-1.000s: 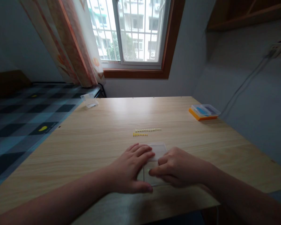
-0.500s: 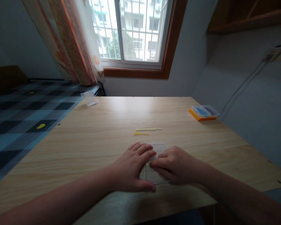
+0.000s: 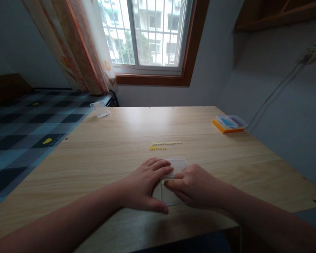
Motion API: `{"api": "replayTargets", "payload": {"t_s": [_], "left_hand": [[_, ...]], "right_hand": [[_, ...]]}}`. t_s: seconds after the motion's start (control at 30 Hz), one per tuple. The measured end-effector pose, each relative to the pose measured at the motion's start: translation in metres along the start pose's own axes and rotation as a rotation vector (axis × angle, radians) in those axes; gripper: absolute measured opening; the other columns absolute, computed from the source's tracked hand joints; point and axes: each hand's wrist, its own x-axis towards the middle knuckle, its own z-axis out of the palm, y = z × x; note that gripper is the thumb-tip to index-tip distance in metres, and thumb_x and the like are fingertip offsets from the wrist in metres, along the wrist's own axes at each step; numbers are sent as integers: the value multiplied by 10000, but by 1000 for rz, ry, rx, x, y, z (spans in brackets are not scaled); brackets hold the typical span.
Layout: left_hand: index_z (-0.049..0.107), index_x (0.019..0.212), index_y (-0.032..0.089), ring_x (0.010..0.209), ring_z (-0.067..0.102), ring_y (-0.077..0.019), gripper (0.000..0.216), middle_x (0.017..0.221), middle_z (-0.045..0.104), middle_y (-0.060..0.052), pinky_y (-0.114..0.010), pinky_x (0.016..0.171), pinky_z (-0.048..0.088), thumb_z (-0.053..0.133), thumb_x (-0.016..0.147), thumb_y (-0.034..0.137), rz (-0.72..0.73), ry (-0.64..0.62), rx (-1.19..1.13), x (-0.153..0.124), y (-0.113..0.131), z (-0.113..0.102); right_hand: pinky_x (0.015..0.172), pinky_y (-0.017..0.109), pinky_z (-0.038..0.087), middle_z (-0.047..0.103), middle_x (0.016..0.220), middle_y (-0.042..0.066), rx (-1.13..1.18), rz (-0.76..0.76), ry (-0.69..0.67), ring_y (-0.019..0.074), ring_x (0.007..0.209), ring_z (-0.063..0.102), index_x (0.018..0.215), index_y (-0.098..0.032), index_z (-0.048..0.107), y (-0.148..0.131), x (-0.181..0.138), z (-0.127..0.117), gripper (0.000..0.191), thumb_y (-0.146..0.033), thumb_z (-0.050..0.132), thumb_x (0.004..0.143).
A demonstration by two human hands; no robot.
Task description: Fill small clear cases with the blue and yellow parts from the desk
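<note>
A pale wooden table (image 3: 107,147) stood under a barred window (image 3: 152,35) in a dim room with grey walls. At its near edge the left hand (image 3: 143,188) lay palm down with the fingers spread, resting flat on the left side of a clear plastic tray (image 3: 177,164) and pinning it to the wood. The right hand (image 3: 196,186) came in from the other side with its fingers curled, thumb and forefinger drawn together on a tiny greenish piece (image 3: 163,181) over the tray; it was too small to tell more. The two hands almost touched above the tray, which showed only at its far end and between them.

Just beyond the tray lay a short row of yellow beads (image 3: 158,148), and behind it a longer row of pale beads (image 3: 166,143). Well apart at the right edge sat an orange box (image 3: 229,123) with a clear lid. A small clear box (image 3: 100,109) stood at the far left corner, near a patterned curtain (image 3: 79,49) and a checkered bed cover (image 3: 21,133).
</note>
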Motion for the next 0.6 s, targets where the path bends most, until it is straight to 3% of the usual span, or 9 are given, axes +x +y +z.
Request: {"api": "replayTargets", "payload": {"t_s": [0.6], "left_hand": [[510,1467,168,1396,458,-422,942,1494,526,-201,-606,1187,305,731,747,735,11,1,5,2,0,0]], "right_hand": [[618,268,346,725,817,33,34,10,16,139,678,618,890,-178,665,2,0,0,171,-224,530,983]]}}
